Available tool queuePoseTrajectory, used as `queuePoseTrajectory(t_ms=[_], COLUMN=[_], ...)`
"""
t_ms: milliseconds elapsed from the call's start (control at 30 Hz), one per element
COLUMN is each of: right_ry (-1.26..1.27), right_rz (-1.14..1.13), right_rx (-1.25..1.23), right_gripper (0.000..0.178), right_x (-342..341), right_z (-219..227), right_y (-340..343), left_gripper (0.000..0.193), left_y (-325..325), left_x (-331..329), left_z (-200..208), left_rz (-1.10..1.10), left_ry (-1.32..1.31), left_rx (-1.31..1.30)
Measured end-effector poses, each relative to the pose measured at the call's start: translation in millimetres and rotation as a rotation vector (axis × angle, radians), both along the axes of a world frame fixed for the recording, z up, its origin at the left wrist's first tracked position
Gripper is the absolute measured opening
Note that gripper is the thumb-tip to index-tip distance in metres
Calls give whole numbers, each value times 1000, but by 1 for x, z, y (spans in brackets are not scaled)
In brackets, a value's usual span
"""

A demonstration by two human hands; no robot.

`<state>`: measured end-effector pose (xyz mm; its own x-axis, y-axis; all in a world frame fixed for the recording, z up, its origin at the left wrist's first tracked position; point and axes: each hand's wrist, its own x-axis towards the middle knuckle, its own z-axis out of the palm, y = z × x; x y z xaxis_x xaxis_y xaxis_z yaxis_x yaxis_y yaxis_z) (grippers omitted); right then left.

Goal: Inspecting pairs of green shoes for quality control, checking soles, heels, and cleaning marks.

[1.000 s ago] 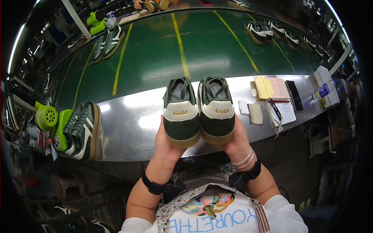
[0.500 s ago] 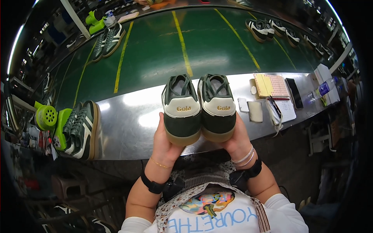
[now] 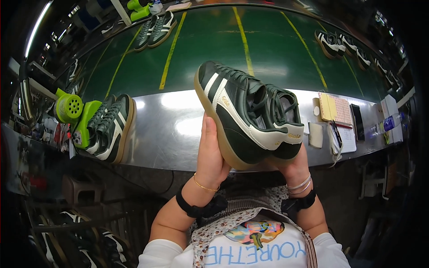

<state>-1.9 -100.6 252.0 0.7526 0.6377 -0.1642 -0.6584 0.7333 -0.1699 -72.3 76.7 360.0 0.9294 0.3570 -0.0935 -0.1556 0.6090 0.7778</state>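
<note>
A pair of dark green sneakers with white stripes, white heel tabs and tan gum soles is held up above the near edge of the metal table. My left hand point(image 3: 212, 147) grips the left sneaker point(image 3: 234, 114) from below and along its sole, thumb pointing up its side. Under the heel of the right sneaker point(image 3: 289, 109) is my right hand point(image 3: 295, 166), its fingers mostly hidden behind the shoe. The two shoes press against each other, turned so the left one's outer side shows, toes pointing away and to the left.
Another pair of sneakers point(image 3: 115, 127) rests on the metal table point(image 3: 163, 134) at left, against a lime-green device point(image 3: 69, 108). Across the green belt point(image 3: 205, 44) sit more sneakers point(image 3: 154, 30). On the right lie a notebook point(image 3: 343, 138), a phone point(image 3: 357, 122) and a bottle point(image 3: 391, 122).
Both hands have turned the sneakers from heels facing me to an angled side view, shifting them rightward. The whole view has also swung, so the table's things appear moved right.
</note>
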Motion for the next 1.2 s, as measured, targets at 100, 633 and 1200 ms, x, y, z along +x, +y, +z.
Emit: queuePoseTrajectory(t_ms=[100, 633, 1200], right_ry=[47, 62, -1251], right_rz=[-7, -4, -416], right_rx=[-47, -146, -1663], right_gripper=[47, 50, 18], right_x=[-2, -6, -1], right_z=[4, 11, 42], right_y=[-1, -4, -20], left_gripper=[49, 58, 38], left_y=[2, 13, 50], left_x=[-4, -16, -27], left_z=[11, 3, -57], left_rz=[18, 224, 4], left_ry=[-21, 20, 181], left_rx=[133, 459, 1485])
